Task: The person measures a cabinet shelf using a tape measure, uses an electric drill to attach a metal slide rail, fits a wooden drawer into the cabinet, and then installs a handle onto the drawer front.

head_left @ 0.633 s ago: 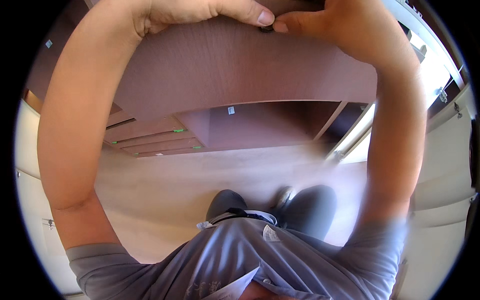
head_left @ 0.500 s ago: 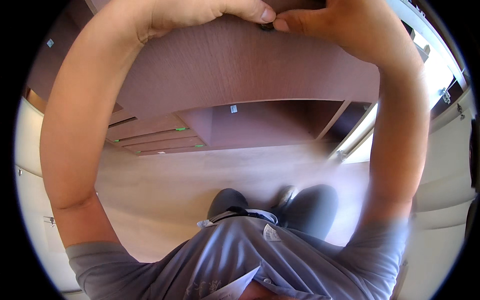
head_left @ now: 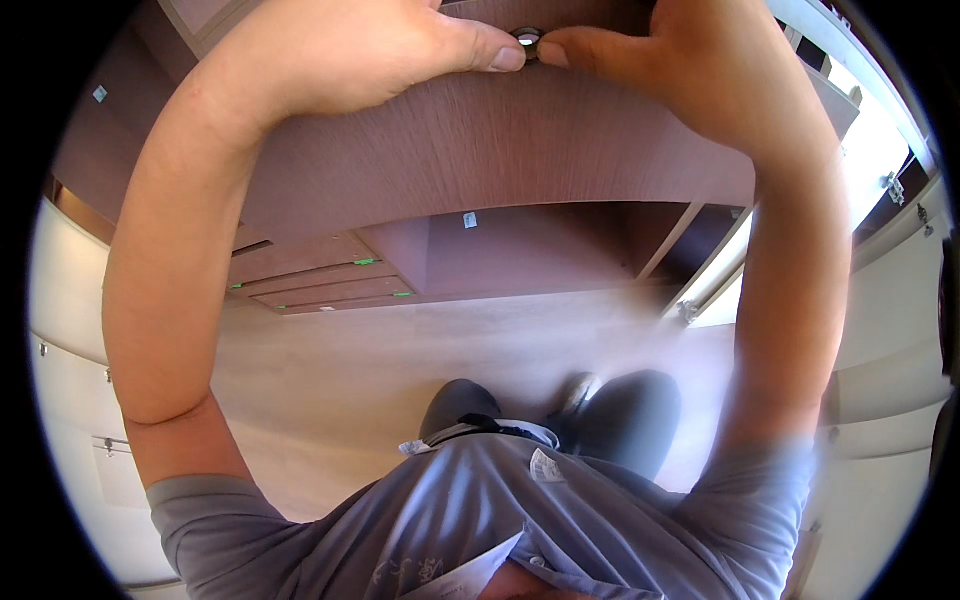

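A small dark round piece (head_left: 528, 44) with a shiny centre lies at the top of the view, over the brown wood-grain panel (head_left: 510, 150). My left hand (head_left: 370, 55) reaches it from the left, with the thumb tip against its lower left rim. From the other side, the thumb of my right hand (head_left: 700, 75) presses on its right rim. Both thumbs point inward and the piece sits between them. The remaining fingers of both hands are mostly cut off by the top edge or hidden behind the hands.
Below the panel are an open cabinet compartment (head_left: 530, 240) and drawer fronts (head_left: 300, 275) with green tabs. A pale door with a hinge (head_left: 688, 312) stands open at the right. White panels (head_left: 75, 400) line the far left. My knees are above the wood-look floor (head_left: 330, 370).
My left hand has come lower into view, its thumb shifting left and down along the piece. The round piece now shows its shiny centre. My right thumb has moved only slightly.
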A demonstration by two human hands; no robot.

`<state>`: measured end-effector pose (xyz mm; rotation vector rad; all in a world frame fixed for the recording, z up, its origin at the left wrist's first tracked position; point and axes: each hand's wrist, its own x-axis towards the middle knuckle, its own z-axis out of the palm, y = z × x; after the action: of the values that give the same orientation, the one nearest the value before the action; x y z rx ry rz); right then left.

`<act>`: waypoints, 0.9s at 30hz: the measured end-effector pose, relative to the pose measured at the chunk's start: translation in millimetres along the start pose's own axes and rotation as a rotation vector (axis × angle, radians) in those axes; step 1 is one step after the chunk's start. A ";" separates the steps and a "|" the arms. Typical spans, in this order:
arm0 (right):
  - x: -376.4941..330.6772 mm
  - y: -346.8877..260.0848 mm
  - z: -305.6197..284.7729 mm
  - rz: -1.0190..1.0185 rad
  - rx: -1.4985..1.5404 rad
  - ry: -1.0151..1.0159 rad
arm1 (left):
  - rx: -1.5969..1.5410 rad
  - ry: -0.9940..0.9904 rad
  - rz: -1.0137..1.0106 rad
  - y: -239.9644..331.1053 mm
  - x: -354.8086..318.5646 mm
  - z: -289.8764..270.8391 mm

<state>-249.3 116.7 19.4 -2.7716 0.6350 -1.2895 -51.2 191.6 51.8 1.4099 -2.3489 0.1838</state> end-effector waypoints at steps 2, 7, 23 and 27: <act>-4.6 -4.4 0.5 -0.063 -0.029 0.044 | 0.016 0.020 -0.018 5.0 -1.1 1.6; -3.6 -4.5 2.2 -0.107 -0.042 0.054 | -0.052 0.055 -0.049 -3.6 0.9 6.3; -4.2 1.0 -7.6 -0.114 0.072 -0.079 | -0.089 -0.153 0.153 -28.9 3.4 -10.8; -0.3 -2.3 0.0 0.138 -0.032 -0.059 | 0.011 -0.083 -0.005 1.1 2.1 -8.9</act>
<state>-248.6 118.9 19.6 -2.7231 0.8336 -1.1772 -50.7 193.2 60.9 1.4552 -2.4139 0.1390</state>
